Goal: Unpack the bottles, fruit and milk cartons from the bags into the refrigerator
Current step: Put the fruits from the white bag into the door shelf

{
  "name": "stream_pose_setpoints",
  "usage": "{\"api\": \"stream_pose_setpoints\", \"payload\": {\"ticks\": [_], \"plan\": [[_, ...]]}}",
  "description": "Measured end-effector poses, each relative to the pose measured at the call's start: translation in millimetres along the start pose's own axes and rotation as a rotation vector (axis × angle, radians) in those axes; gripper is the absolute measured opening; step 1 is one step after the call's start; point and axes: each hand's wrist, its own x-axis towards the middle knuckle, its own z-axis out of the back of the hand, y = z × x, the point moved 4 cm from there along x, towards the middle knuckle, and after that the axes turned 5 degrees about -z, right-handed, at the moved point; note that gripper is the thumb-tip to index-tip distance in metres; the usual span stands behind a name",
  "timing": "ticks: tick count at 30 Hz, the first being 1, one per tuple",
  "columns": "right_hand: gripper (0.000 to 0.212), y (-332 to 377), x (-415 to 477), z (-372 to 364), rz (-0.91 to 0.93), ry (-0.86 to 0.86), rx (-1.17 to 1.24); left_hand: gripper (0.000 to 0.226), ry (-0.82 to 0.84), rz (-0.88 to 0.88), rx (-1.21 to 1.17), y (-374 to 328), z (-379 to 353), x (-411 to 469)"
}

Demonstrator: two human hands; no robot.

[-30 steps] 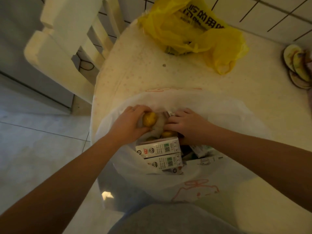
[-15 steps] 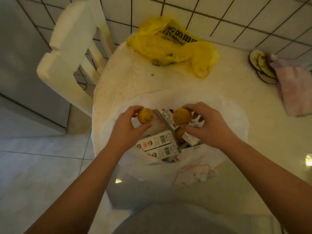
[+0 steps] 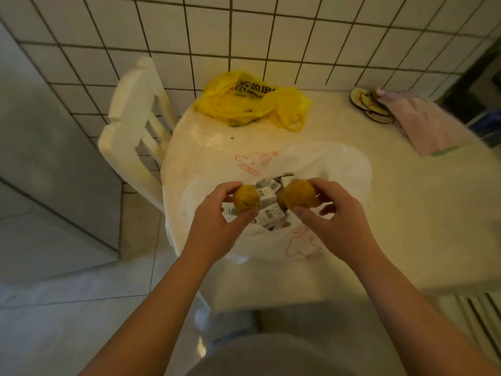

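A white plastic bag (image 3: 339, 164) with red print lies open on the table (image 3: 406, 213), and several small white milk cartons (image 3: 268, 198) show inside it. My left hand (image 3: 217, 229) grips a small yellow fruit (image 3: 246, 198) just above the bag's mouth. Over the same opening, my right hand (image 3: 333, 221) holds a larger yellow-orange fruit (image 3: 299, 194). A crumpled yellow plastic bag (image 3: 252, 101) with black print sits at the table's far edge by the wall; its contents are hidden.
A white chair (image 3: 132, 131) stands at the table's left, against the tiled wall. A grey appliance side (image 3: 48, 164) fills the far left. Round coasters (image 3: 368, 104) and a pink cloth (image 3: 423, 126) lie at the back right. Pale floor tiles lie lower left.
Both hands have risen out of the white bag, each with a fruit; the right hand's fruit came up from among the cartons. The view has tilted up, showing more wall.
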Motion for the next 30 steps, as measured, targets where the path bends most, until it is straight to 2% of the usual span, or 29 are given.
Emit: {"api": "stream_pose_setpoints", "payload": {"ticks": [6, 13, 20, 30], "plan": [[0.048, 19, -103, -17, 0.002, -0.121, 0.069, 0.051, 0.100, -0.080, -0.031, -30, 26, -77], [0.047, 65, -218, -51, -0.014, -0.130, 0.158, 0.053, 0.148, 0.006, -0.037, -42, 90, -192], [0.043, 122, -277, -129, 0.016, 0.038, 0.229, 0.051, 0.100, 0.090, 0.018, -9, 183, -281], [0.044, 238, -312, -302, 0.144, 0.372, 0.213, 0.051, -0.153, 0.273, 0.086, 77, 363, -364]]}}
